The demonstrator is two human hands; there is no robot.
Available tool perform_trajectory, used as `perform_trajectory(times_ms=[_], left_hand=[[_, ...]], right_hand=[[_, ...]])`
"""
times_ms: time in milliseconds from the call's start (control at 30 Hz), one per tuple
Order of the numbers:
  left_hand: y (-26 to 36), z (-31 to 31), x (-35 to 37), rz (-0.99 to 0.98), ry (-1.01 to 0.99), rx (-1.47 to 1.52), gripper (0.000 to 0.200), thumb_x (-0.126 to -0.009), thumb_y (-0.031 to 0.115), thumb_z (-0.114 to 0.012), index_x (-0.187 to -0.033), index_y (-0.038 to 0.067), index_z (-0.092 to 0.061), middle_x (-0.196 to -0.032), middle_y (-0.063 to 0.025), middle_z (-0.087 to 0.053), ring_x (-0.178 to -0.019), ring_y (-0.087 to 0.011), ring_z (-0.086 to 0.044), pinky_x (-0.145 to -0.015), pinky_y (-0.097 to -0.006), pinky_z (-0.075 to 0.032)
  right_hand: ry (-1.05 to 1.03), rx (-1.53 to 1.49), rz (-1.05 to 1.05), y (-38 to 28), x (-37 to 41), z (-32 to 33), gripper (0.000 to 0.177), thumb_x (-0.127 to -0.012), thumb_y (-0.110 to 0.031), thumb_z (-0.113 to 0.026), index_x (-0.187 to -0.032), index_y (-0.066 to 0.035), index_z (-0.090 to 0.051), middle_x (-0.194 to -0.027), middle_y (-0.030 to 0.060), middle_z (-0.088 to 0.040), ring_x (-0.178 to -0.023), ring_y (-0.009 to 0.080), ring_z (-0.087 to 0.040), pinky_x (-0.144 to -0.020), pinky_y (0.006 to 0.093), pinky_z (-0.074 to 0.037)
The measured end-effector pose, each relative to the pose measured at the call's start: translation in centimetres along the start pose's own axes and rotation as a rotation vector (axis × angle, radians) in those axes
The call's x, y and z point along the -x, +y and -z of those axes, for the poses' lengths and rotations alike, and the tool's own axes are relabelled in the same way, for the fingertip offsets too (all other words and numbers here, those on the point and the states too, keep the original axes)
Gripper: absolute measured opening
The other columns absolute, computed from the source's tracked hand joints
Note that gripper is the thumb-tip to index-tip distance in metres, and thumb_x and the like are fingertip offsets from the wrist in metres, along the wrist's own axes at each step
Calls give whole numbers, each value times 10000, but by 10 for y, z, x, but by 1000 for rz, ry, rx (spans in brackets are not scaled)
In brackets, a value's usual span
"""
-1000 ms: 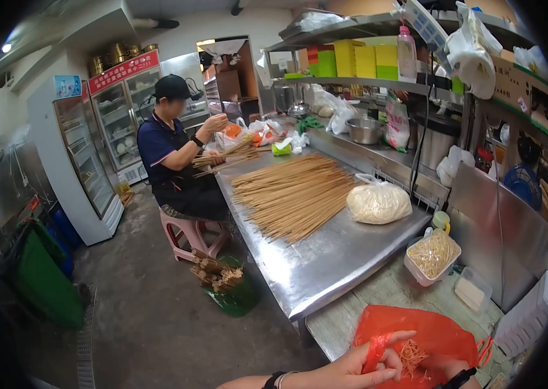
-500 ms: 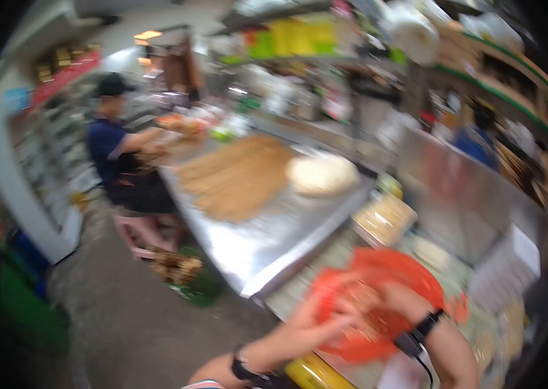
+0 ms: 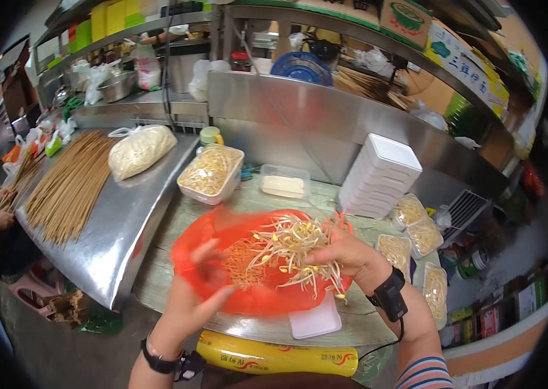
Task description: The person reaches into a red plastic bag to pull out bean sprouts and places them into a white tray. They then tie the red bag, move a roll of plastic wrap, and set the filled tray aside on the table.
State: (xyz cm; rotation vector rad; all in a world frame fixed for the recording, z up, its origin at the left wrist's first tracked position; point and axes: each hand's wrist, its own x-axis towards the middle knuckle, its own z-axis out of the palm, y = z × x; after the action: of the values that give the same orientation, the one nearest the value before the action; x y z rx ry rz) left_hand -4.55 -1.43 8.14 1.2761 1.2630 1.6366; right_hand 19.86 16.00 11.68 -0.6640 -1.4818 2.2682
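Note:
A bunch of bean sprouts [image 3: 297,243] is gripped in my right hand [image 3: 352,256], raised over the red plastic bag [image 3: 190,259]. Sprout roots and strands dangle from it. My left hand [image 3: 193,292] is at the bag's left side, fingers apart and somewhat blurred, with nothing seen in it. Inside the bag, more sprouts show through a reddish tint. Partly under the bag's front edge lies a white foam tray [image 3: 316,319]. A yellow roll of wrapping film [image 3: 277,354] lies along the near table edge.
Stacked white foam trays [image 3: 381,175] stand behind my right hand, with wrapped sprout packs [image 3: 394,253] to the right. A clear tub of sprouts [image 3: 212,172] sits at the back left. Beyond it, a steel table [image 3: 125,220] bears thin sticks [image 3: 73,185]; a person works there.
The view has swung right and down toward the bag. My right hand has come up out of the bag with bean sprouts, and my left hand is now apart from it at the left.

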Motion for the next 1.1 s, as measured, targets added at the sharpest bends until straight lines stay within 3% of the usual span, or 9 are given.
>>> perform_trajectory(times_ms=[67, 167, 300, 400, 433, 733, 833, 900, 1100], left_hand=[[-22, -15, -23, -326, -261, -719, 842, -721, 164, -807, -1436, 92, -367, -1308, -211, -494, -1132, -309, -543, -1003, -426, -435], [-64, -33, -40, -326, -326, -1034, 866, -645, 245, -845, -1397, 123, -435, -1347, -212, -469, -1242, -395, -442, -1090, -483, -336], [-164, 3, -79, -246, -127, -1228, 728, -661, 232, -817, -1293, 35, -515, -1302, -212, -512, -1156, -424, -482, -1002, -507, -379], [-170, 48, -102, -245, -44, -1438, 490, -744, 275, -744, -1156, 31, -636, -1128, -230, -598, -1087, -416, -514, -974, -518, -383], [-162, 54, -110, 31, 133, -1536, 534, -765, 248, -730, -1254, 74, -602, -1145, -264, -576, -1091, -423, -505, -986, -525, -378], [-150, 61, -85, -172, 218, -1108, 663, -743, 62, -745, -1358, 111, -503, -1338, -235, -430, -1285, -428, -391, -1081, -458, -340], [-140, 52, -76, -128, 176, -995, 666, -751, 26, -729, -1369, 102, -493, -1353, -228, -410, -1311, -413, -379, -1092, -434, -334], [-138, 52, -73, -155, 135, -952, 659, -762, 25, -723, -1372, 74, -478, -1377, -225, -396, -1311, -403, -383, -1099, -422, -326], [-105, 43, -60, -123, 96, -640, 556, -807, 26, -709, -1321, 39, -500, -1434, -163, -384, -1332, -305, -400, -1102, -382, -328]], right_hand=[[30, 9, 16, 0, 14, 2, 593, -789, 19, -728, -1326, -2, -477, -1219, 105, -625, -1085, 174, -632, -951, 305, -509], [89, 28, 55, 4, 26, 11, 628, -776, 13, -736, -1341, -2, -461, -1224, 107, -619, -1085, 181, -630, -952, 307, -507], [234, -2, 109, 0, 58, 7, 633, -758, -4, -744, -1332, 2, -477, -1193, 107, -630, -1064, 183, -634, -934, 309, -516], [244, 14, 68, 12, 78, 19, 619, -756, -11, -741, -1321, 9, -489, -1174, 118, -641, -1034, 187, -648, -918, 319, -527], [231, 8, 58, 17, 84, 22, 628, -754, -26, -749, -1321, 18, -485, -1168, 125, -647, -1000, 184, -661, -906, 314, -533], [487, 35, -60, 110, 70, 17, 551, -811, -49, -735, -1301, 16, -491, -1154, 101, -659, -1026, 163, -641, -878, 305, -533], [552, 494, -54, 134, 62, 19, 571, -813, -142, -742, -1298, 14, -482, -1160, 138, -643, -1010, 250, -659, -861, 339, -535], [642, 1338, -186, 133, 56, 13, 651, -791, -262, -755, -1307, 12, -468, -1155, 188, -612, -973, 347, -654, -840, 395, -532], [640, 1387, 70, 119, 71, -4, 674, -779, -315, -770, -1302, 4, -489, -1202, 218, -562, -1027, 367, -614, -888, 410, -507]])
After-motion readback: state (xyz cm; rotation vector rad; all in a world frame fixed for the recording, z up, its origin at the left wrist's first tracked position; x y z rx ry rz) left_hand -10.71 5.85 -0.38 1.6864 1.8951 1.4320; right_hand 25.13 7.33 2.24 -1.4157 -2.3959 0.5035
